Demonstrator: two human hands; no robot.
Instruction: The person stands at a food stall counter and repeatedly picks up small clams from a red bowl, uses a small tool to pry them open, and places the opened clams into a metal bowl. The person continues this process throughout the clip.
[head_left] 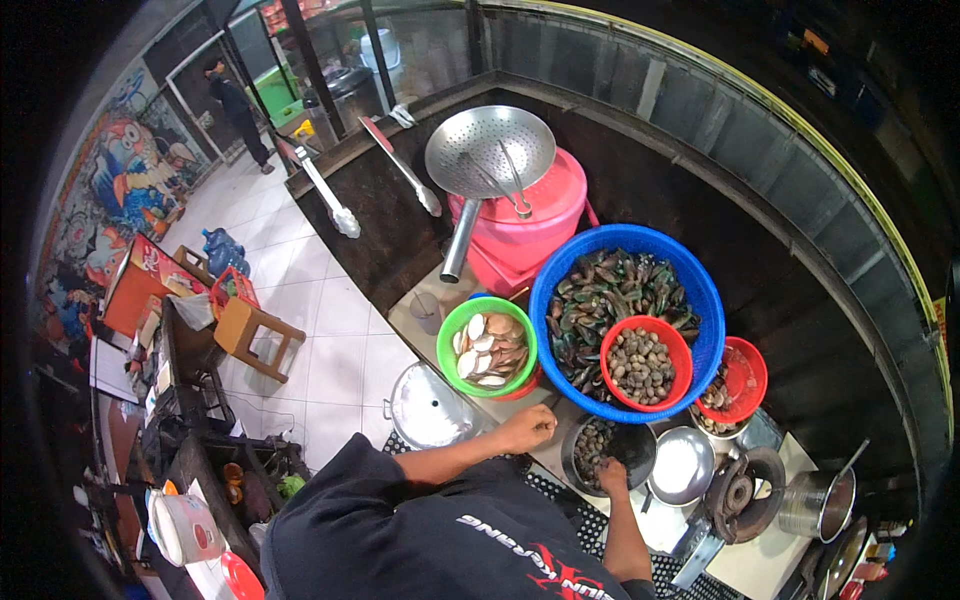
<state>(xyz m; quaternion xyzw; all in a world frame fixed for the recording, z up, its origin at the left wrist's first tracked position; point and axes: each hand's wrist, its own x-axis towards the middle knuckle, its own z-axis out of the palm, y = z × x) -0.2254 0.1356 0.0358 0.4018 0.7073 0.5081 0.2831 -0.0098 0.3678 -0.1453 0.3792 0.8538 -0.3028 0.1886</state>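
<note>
The right hand [611,477] dips into a dark round pan [637,447], its fingers bent down at the edge of a heap of small dark shellfish [590,447] inside; whether they pinch one I cannot tell. The left hand [527,428] hovers left of the pan, curled into a loose fist. Just beyond the pan stands a blue basket [541,320] of mussels [625,285], with a red bowl [640,406] of clams [641,366] set in it. A green bowl [447,352] of flat shells [490,350] sits left; a silver pan [681,466] and gas burner [740,490] crowd the right side.
</note>
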